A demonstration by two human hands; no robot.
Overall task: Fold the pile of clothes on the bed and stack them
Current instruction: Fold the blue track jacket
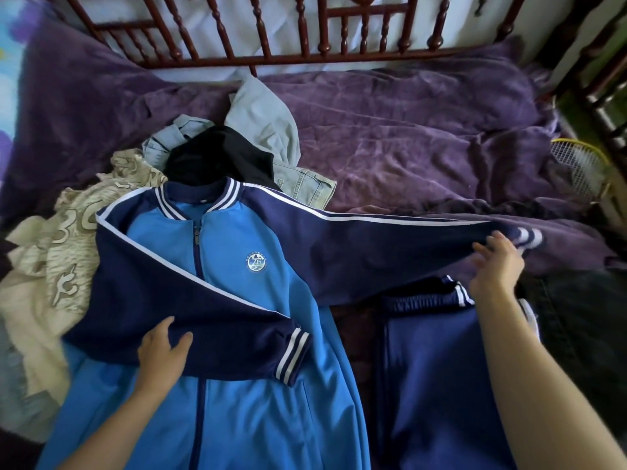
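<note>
blue jacket [244,334] with dark blue sleeves lies front up and zipped on the bed [407,140], near its front edge. one sleeve [176,293] is folded across the chest, and the left hand [163,354] grips its lower edge, fingers curled into the cloth. the other sleeve [390,245] is stretched out to the right. the right hand [495,266] holds it just before the striped cuff [529,237], its fingers partly hidden by the cloth. dark blue trousers [434,385] lie just beside the jacket, under the right arm. behind the collar lies the unfolded pile of clothes [217,154].
</note>
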